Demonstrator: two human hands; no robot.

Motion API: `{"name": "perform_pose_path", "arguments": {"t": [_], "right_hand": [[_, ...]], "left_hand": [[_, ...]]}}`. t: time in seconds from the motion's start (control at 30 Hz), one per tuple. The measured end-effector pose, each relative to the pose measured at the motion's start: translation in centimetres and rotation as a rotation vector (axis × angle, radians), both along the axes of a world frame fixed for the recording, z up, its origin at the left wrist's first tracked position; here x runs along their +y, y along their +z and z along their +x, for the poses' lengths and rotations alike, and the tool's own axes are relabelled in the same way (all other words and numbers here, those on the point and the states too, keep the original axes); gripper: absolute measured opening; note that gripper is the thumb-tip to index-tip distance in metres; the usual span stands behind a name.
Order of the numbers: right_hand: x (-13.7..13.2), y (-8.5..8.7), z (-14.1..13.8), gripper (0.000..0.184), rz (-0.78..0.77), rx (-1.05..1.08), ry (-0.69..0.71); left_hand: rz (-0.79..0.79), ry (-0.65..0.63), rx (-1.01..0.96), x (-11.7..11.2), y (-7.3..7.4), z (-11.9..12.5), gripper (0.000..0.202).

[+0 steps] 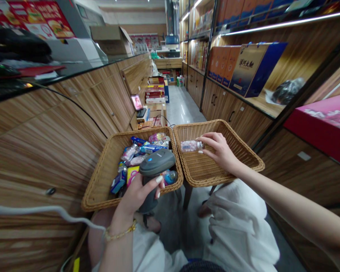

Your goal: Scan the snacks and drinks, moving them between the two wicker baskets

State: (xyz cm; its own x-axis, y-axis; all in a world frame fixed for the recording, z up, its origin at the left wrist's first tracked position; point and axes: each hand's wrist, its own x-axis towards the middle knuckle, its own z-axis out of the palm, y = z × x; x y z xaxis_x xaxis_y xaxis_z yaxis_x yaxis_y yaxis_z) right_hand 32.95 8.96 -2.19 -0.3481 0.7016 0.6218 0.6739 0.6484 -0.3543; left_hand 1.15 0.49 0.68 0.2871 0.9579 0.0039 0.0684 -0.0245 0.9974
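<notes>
My left hand is wrapped round the handle of a dark grey barcode scanner, its head over the front right part of the left wicker basket. Small packaged goods fill that basket, among them clear bottles, blue boxes and a yellow and pink pack. Over the right wicker basket, my right hand pinches the silvery cap of a small clear bottle with pale pink and white pieces inside. The bottle lies sideways, pointing left. Whether it touches the basket I cannot tell.
Wooden cabinets with a counter top run along my left. On the right are shelves with gift boxes and a red and pink box. A phone on a stand and stacked boxes stand beyond the baskets.
</notes>
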Motion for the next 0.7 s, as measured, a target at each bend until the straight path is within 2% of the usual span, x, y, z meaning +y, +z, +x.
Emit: {"name": "perform_pose_path", "arguments": {"t": [0.4, 0.7], "right_hand": [[0.4, 0.14, -0.16, 0.039, 0.011, -0.017, -0.052], [0.04, 0.67, -0.48, 0.032, 0.021, 0.007, -0.026]], "left_hand": [[-0.014, -0.012, 0.005, 0.12, -0.17, -0.15, 0.031], [-0.012, -0.012, 0.003, 0.17, -0.47, -0.46, 0.032]]}}
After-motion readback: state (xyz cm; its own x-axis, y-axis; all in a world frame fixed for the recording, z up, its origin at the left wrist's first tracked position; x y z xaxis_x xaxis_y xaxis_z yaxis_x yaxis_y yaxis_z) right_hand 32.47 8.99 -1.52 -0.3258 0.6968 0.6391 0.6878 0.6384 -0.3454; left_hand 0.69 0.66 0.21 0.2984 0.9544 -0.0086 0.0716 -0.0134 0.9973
